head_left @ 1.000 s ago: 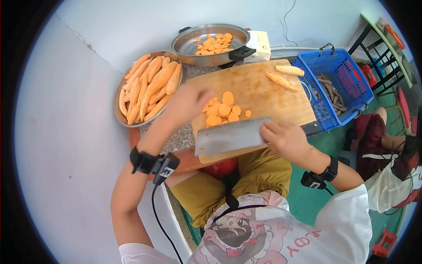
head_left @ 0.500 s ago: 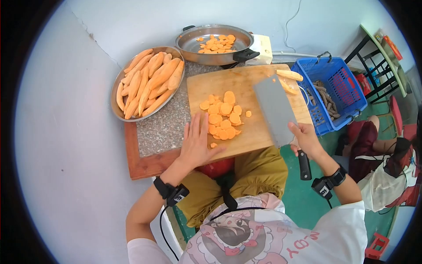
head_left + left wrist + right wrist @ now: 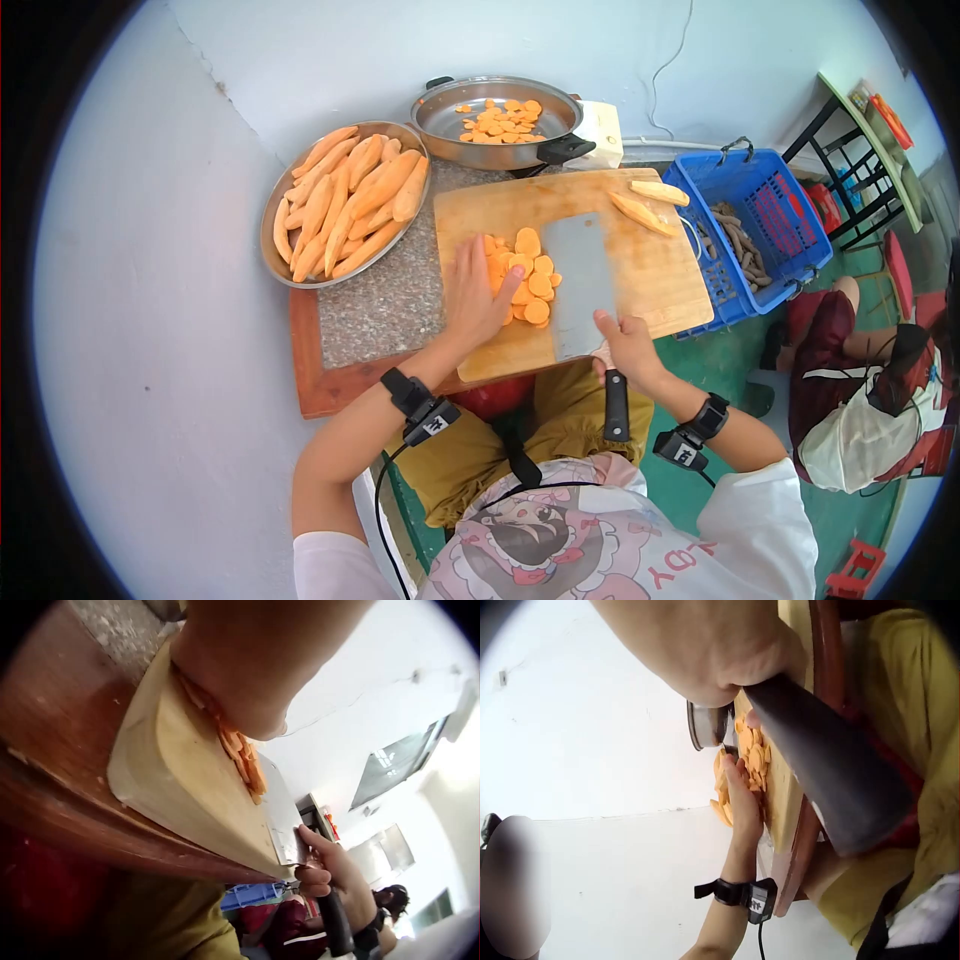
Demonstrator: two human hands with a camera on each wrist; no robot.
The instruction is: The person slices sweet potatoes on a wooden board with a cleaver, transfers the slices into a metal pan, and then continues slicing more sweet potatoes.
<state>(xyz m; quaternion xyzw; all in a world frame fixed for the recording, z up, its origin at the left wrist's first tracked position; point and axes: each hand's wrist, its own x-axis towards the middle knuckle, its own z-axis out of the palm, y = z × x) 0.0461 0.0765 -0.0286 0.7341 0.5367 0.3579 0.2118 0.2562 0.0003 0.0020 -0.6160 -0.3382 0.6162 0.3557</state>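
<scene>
In the head feed I see the slices (image 3: 537, 284) heaped on the board (image 3: 660, 290), a little toward nine o'clock from its middle. My left grip (image 3: 472, 300) lies against the heap's nine o'clock side, fingers straight toward twelve, thumb spread apart over the slices. My right grip (image 3: 630, 350) is clamped on the knife (image 3: 585, 285) where handle meets blade; the handle points to six o'clock, and the blade, broad side up, sits just beside the heap at its three o'clock.

With the board as my dial, two peeled pieces (image 3: 640, 212) lie on it toward one to two o'clock. The bowl (image 3: 313, 285) of orange roots (image 3: 350, 200) stands between nine and ten on the tabletop (image 3: 375, 315), the pan (image 3: 480, 155) with more slices (image 3: 505, 122) at eleven, the blue basket (image 3: 722, 290) between two and three.
</scene>
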